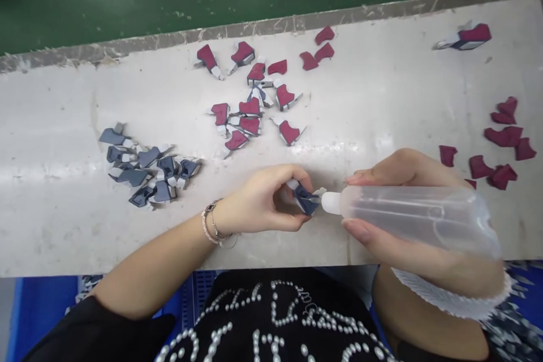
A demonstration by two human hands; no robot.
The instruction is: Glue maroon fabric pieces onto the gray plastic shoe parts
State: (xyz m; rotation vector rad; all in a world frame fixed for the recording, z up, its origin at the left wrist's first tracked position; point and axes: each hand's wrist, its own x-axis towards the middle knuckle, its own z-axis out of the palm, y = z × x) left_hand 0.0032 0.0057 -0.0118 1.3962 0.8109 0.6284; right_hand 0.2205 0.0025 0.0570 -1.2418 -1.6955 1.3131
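Note:
My left hand point(271, 198) pinches a small dark blue plastic part point(304, 199) with grey-white pieces between thumb and fingers. Wrapped in my right hand point(399, 175) is a clear squeeze bottle point(416, 215), lying nearly level with its white cap point(331, 202) toward the left. The bottle's thin tip reaches to the dark blue part; whether it touches inside cannot be made out. Left of my left hand lies a heap of similar blue-grey parts point(163, 189). Beyond my hands is a group of parts with maroon tops point(249, 106).
Loose maroon pieces point(503, 136) lie at the right of the white table point(373, 102), and several more point(324, 51) near its far edge. One maroon-topped part point(474, 37) lies alone at far right. Blue bins point(44, 305) stand below the near edge.

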